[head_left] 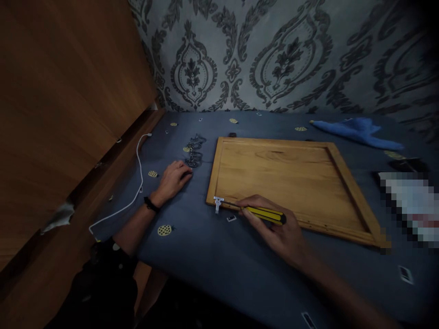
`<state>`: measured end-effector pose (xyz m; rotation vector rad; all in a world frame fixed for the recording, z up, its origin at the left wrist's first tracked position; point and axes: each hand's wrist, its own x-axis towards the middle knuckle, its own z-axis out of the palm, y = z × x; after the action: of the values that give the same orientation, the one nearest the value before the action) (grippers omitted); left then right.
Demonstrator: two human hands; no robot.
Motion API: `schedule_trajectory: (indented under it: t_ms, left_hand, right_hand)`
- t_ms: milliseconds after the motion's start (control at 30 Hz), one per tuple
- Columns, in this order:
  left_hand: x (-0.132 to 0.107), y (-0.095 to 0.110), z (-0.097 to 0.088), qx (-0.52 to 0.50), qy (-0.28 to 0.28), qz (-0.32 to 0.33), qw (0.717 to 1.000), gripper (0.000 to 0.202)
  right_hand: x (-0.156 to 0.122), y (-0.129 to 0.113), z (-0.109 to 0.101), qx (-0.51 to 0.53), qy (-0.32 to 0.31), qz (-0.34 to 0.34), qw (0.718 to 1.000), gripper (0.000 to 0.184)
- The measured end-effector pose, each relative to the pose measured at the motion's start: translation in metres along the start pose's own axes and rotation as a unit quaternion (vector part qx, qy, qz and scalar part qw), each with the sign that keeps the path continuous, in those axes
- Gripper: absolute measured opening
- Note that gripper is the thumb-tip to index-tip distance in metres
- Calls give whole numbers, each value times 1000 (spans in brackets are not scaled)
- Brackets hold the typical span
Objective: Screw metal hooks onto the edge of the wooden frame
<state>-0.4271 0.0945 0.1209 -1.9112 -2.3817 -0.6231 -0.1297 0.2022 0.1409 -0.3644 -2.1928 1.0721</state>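
Observation:
My right hand (pixel 279 228) holds a screwdriver (pixel 264 214) with a yellow and black handle. Its shaft points left to a small silver metal bracket (pixel 218 202) at the near left corner of a wooden panel (pixel 274 176) with a raised frame. The bracket lies over the frame's edge. My left hand (pixel 173 179) rests on the blue cloth (pixel 192 233), left of the panel, its fingers loosely stretched and nothing visible in them. Just beyond its fingertips lies a tangled dark metal chain (pixel 194 153).
A white cable (pixel 140 169) runs along the left side, beside wooden furniture (pixel 68 91). At the back right lies a blue rag (pixel 356 131). A blurred-out flat object (pixel 411 205) sits at the right. Patterned wallpaper (pixel 240 55) rises behind.

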Motion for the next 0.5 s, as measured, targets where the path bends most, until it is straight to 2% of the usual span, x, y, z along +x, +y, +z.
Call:
schedule_trajectory:
  t_ms: [267, 400, 500]
  left_hand:
    - [0, 9, -1, 76, -20, 31, 996, 18]
    - [-1, 16, -4, 74, -21, 60, 995, 18]
    - [-3, 20, -6, 46, 2, 86, 995, 21]
  right_hand:
    - [2, -1, -1, 11, -9, -17, 1000, 12]
    - [1, -5, -3, 27, -13, 2, 1000, 14]
    - [0, -9, -4, 67, -20, -6, 998, 14]
